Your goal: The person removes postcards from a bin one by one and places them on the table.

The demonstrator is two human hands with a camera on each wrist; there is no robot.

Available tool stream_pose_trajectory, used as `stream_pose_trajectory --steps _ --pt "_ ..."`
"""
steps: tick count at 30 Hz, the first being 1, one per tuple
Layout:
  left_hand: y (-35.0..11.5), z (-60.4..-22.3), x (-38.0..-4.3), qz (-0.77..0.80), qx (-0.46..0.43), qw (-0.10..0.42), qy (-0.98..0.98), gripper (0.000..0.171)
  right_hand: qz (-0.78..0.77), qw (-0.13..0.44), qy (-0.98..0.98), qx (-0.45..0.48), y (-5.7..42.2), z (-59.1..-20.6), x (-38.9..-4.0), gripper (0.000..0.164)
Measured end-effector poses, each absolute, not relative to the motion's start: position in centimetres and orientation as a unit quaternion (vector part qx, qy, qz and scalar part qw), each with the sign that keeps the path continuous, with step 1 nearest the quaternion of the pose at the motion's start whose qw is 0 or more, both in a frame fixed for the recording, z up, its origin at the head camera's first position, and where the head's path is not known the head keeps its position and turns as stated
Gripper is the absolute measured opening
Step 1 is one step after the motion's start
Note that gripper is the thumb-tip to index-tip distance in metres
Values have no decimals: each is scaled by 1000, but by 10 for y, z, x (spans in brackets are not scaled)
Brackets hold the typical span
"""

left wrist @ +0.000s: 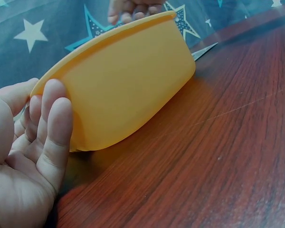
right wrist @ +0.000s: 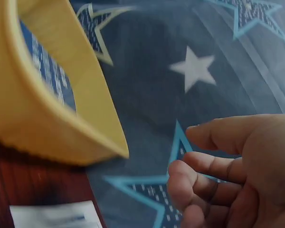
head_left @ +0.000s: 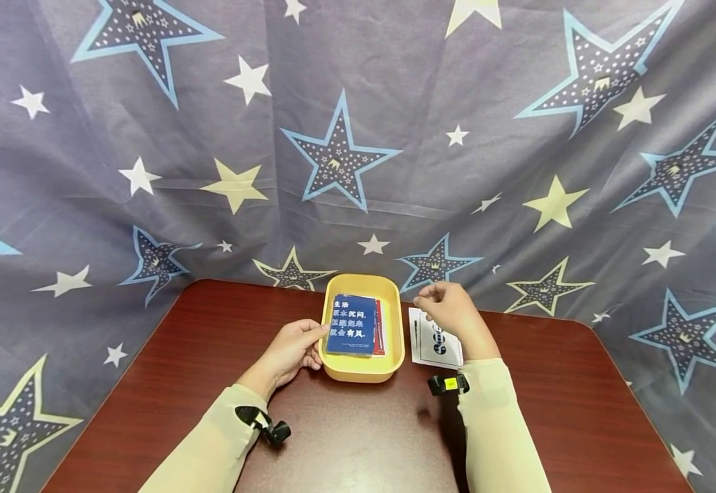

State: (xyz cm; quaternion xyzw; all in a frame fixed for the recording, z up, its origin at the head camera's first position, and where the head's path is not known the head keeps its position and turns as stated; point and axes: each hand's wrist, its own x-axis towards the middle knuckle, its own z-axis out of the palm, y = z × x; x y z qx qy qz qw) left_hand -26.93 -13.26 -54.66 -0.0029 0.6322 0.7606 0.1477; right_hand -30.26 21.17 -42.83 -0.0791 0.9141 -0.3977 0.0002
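Observation:
A yellow plastic bin (head_left: 362, 376) stands on the table, and my left hand (head_left: 292, 350) holds its left side. The left wrist view shows the thumb at the rim and the fingers against the outer wall (left wrist: 128, 85). Inside lies a dark blue card (head_left: 353, 335) with white Chinese characters, overlapping a red-edged one (head_left: 379, 322). To the right of the bin, my right hand (head_left: 454, 315) hovers over a white card with black print (head_left: 422, 348). Its fingers are loosely bent and hold nothing in the right wrist view.
The reddish-brown wooden table (head_left: 358, 438) meets a grey curtain (head_left: 358, 233) with star patterns along its back edge. Black camera mounts sit on both wrists, the left one (head_left: 265, 424) and the right one (head_left: 449, 384).

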Motion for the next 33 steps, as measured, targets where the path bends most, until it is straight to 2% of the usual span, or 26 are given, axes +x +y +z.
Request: stream_pose_trajectory --steps 3,9,18,23,29,33 --pt "-133 -547 -269 760 0 148 633 28 -410 24 907 -96 196 -424 -304 26" --pt "-132 -547 -270 763 -6 146 629 26 -407 98 899 -129 160 -413 -321 43" --pt "-132 -547 -270 758 -1 147 635 29 -303 185 930 -98 108 -425 -355 56" --pt "-132 -546 -270 759 0 149 633 29 -218 188 954 -86 91 -433 -362 46" --pt "-132 -545 -269 759 0 148 634 27 -126 150 976 -92 77 -448 -362 49" --pt "-133 -546 -269 760 1 148 633 26 -105 141 978 -110 79 -478 -387 47"
